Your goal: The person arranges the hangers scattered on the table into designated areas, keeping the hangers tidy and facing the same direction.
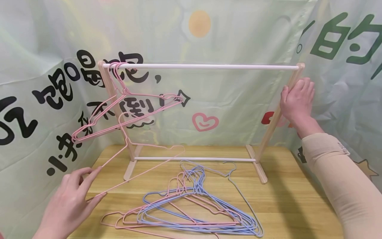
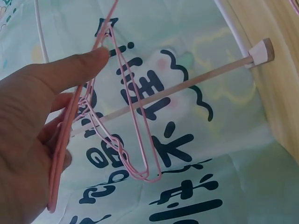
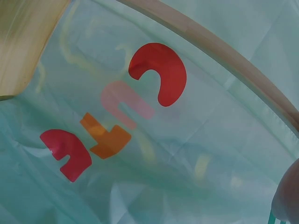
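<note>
Fingers and thumb of my left hand [image 1: 70, 199] pinch one end of a pink wire hanger [image 1: 127, 141], its hook pointing up below the hung ones. In the left wrist view the held hanger [image 2: 63, 144] crosses the palm edge-on. A few pink hangers [image 1: 125, 93] hang by their hooks at the left end of the rack's white top rod [image 1: 203, 67]. With my right hand [image 1: 298, 99] I grip the upper part of the rack's right wooden post [image 1: 270, 132]. Only a bit of that hand shows at the right wrist view's edge.
A pile of blue hangers [image 1: 198, 189] and pink hangers [image 1: 179, 223] lies overlapping on the wooden table [image 1: 298, 199], in front of the rack. The rack's lower white rod [image 1: 194, 159] runs between its feet. Behind hangs a printed pale green cloth [image 1: 238, 33].
</note>
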`<action>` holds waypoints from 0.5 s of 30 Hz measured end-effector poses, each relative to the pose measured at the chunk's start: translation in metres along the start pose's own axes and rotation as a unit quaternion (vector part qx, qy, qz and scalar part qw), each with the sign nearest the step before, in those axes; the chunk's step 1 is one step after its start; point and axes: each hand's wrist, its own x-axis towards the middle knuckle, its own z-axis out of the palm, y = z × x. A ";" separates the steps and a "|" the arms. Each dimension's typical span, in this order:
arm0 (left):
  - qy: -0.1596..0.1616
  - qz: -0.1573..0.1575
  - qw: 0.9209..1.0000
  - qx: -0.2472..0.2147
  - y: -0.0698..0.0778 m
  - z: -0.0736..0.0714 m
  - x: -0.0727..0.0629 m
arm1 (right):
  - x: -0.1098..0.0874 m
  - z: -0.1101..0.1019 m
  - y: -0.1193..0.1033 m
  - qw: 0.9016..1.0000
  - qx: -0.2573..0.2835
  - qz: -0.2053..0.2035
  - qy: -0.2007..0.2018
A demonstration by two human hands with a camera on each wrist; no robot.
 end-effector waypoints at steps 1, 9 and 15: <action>0.017 0.002 1.000 -0.001 0.000 0.000 0.002 | 0.000 0.000 0.000 1.000 0.000 -0.001 0.000; 0.132 0.028 0.991 -0.001 0.003 0.002 0.026 | 0.001 0.000 0.001 1.000 -0.003 0.006 -0.006; 0.165 0.028 0.986 0.008 0.001 0.004 0.047 | 0.001 0.000 0.001 1.000 -0.002 0.005 -0.003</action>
